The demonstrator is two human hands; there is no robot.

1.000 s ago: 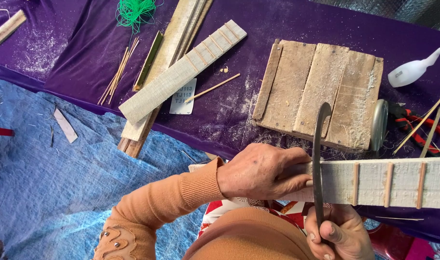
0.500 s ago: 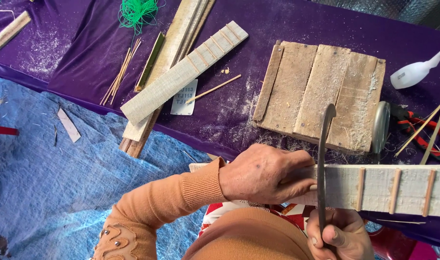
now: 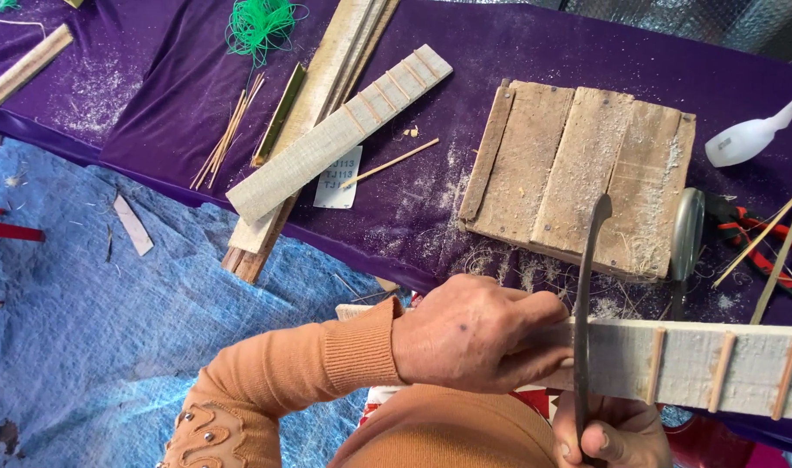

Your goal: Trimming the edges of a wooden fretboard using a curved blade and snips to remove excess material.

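Observation:
My left hand (image 3: 478, 334) grips a long pale wooden board (image 3: 691, 368) that has thin bamboo strips set across it like frets. My right hand (image 3: 608, 433), low at the frame's bottom edge, holds the handle of a dark curved metal blade (image 3: 587, 286). The blade stands across the board, right beside my left thumb. Its tip reaches up over the edge of a square wooden plank block (image 3: 578, 173) on the purple cloth (image 3: 145, 113).
A second fretted board (image 3: 335, 134) lies diagonally over long wooden slats. Bamboo sticks (image 3: 227, 130), a green string bundle (image 3: 262, 26), a white plastic bottle (image 3: 747, 139), red-handled pliers (image 3: 760, 238) and sawdust sit on the cloth. A blue tarp (image 3: 110, 347) covers the floor at left.
The blade has slid upward and slightly right across the board. The board has shifted a little, with both hands keeping their grips.

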